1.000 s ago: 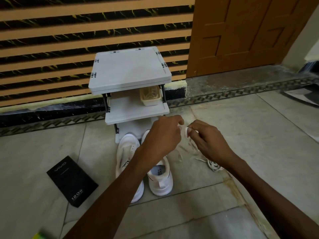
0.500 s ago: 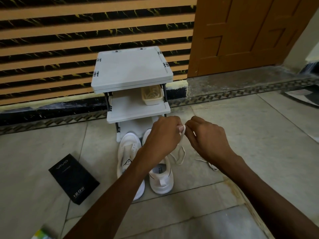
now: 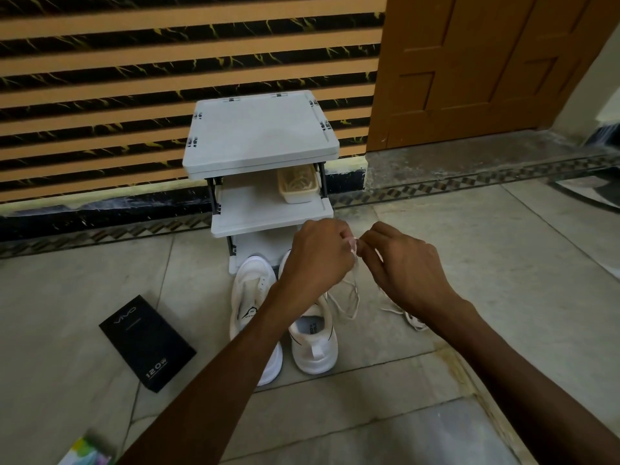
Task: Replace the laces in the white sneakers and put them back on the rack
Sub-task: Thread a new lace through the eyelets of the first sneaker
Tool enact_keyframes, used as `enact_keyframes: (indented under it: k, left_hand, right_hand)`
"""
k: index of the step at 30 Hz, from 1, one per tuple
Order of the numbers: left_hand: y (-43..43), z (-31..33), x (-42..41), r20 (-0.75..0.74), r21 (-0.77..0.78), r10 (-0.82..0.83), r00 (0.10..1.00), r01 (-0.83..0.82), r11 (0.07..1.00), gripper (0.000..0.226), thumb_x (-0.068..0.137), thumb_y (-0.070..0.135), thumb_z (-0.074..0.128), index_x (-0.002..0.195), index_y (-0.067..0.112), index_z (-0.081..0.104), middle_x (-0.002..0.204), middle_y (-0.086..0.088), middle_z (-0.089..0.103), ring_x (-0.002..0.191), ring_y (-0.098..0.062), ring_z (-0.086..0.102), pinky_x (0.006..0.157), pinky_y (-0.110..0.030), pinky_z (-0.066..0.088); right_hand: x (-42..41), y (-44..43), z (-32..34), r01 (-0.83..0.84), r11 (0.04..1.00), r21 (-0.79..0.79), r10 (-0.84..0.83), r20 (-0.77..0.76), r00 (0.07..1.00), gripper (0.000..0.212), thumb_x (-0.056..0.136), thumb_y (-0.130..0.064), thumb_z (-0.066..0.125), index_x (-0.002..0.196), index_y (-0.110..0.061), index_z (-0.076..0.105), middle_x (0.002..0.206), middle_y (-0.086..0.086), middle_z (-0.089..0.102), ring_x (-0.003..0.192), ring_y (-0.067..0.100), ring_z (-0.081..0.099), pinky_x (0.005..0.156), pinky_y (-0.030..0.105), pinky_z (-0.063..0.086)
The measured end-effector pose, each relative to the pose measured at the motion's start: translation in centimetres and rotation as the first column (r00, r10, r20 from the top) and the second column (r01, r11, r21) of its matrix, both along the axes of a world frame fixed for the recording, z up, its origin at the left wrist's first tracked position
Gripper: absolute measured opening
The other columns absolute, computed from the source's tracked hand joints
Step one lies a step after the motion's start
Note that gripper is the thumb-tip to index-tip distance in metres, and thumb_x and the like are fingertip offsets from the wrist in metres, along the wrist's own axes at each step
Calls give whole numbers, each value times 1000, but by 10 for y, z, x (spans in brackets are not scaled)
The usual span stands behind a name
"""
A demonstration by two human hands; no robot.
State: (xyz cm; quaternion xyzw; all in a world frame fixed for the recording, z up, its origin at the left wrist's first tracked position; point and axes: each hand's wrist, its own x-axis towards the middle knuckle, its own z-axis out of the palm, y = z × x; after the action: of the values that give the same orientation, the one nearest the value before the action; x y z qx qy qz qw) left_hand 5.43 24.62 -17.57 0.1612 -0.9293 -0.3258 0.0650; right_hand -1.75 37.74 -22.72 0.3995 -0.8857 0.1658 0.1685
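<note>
Two white sneakers stand side by side on the floor, toes toward the rack: the left sneaker (image 3: 252, 307) and the right sneaker (image 3: 313, 342). Above the right one, my left hand (image 3: 318, 258) and my right hand (image 3: 404, 266) meet and pinch a white lace (image 3: 352, 297) between their fingertips; its loop hangs down beside the right sneaker. Another white lace (image 3: 411, 318) lies on the floor under my right wrist. The white three-shelf rack (image 3: 261, 135) stands just beyond the sneakers against the wall.
A cream basket (image 3: 298, 186) holding coiled laces sits on the rack's middle shelf. A black box (image 3: 147, 342) lies on the floor left of the sneakers. A colourful packet (image 3: 85, 454) shows at the bottom left edge. A wooden door (image 3: 483, 62) is at the back right.
My hands have come closer together, fingertips now meeting on the lace. The lace loop now hangs lower beside the right sneaker.
</note>
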Motion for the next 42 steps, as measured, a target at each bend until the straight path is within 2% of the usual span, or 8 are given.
enact_keyframes:
  k: [6, 14, 17, 21, 25, 33, 37, 42]
  left_hand:
    - [-11, 16, 7, -156, 210, 82, 984, -48, 977, 12, 89, 12, 61, 87, 14, 72, 75, -3, 73, 67, -15, 68, 73, -33, 58]
    - [-17, 35, 15, -325, 385, 220, 920, -84, 919, 19, 96, 10, 53, 87, 16, 68, 64, 5, 70, 52, 0, 59, 53, -10, 46]
    - [-17, 35, 13, -356, 313, 212, 910, -97, 945, 19, 96, 10, 52, 88, 16, 69, 65, 4, 70, 57, -1, 62, 60, -15, 51]
    - [-13, 19, 7, -205, 149, 118, 972, -88, 985, 15, 92, 12, 55, 88, 15, 69, 76, -1, 70, 72, -17, 67, 77, -40, 58]
    - [-11, 6, 5, -205, 79, 114, 972, -99, 992, 18, 90, 7, 52, 87, 12, 70, 76, -2, 70, 75, -21, 67, 77, -41, 57]
    - [-22, 15, 1, -496, 94, 280, 822, -270, 958, 17, 97, 18, 48, 90, 14, 63, 77, 0, 68, 76, -20, 65, 75, -43, 55]
    - [-31, 27, 2, -586, 88, 301, 753, -310, 947, 16, 98, 15, 48, 96, 10, 63, 80, -4, 70, 75, -17, 67, 72, -39, 56]
    - [-32, 20, 4, -591, 174, 339, 732, -294, 940, 21, 95, 24, 44, 93, 13, 61, 81, -4, 68, 80, -25, 66, 72, -45, 56]
  right_hand:
    - [-28, 23, -51, 146, 978, -152, -100, 276, 956, 22, 101, -31, 45, 87, -30, 62, 88, -13, 60, 63, 2, 48, 53, 17, 29]
    - [-52, 80, -137, 350, 936, 27, -318, 488, 813, 28, 101, -27, 43, 81, -29, 63, 96, 0, 66, 73, 14, 56, 58, 25, 38]
    - [-52, 78, -134, 336, 942, -7, -287, 502, 816, 27, 101, -30, 44, 81, -30, 63, 94, -2, 66, 72, 13, 58, 58, 26, 39]
    - [-45, 57, -99, 210, 950, -233, -61, 518, 853, 27, 100, -40, 45, 82, -31, 64, 85, -9, 66, 64, 7, 62, 57, 31, 50]
    - [-31, 36, -62, 122, 932, -341, 104, 575, 812, 28, 101, -35, 46, 81, -29, 65, 72, -9, 68, 58, 7, 64, 58, 31, 53]
    - [-29, 30, -77, 127, 975, -182, 26, 662, 749, 21, 95, -17, 59, 81, -19, 73, 64, -7, 69, 50, 1, 59, 50, 9, 42]
    - [-31, 44, -108, 145, 989, -30, -85, 682, 727, 31, 93, -9, 57, 74, -30, 69, 74, -8, 72, 66, 5, 67, 61, 17, 54]
    - [-26, 49, -119, 212, 977, 18, -158, 726, 669, 12, 90, -5, 63, 86, -14, 70, 74, -4, 72, 67, 11, 70, 66, 27, 59]
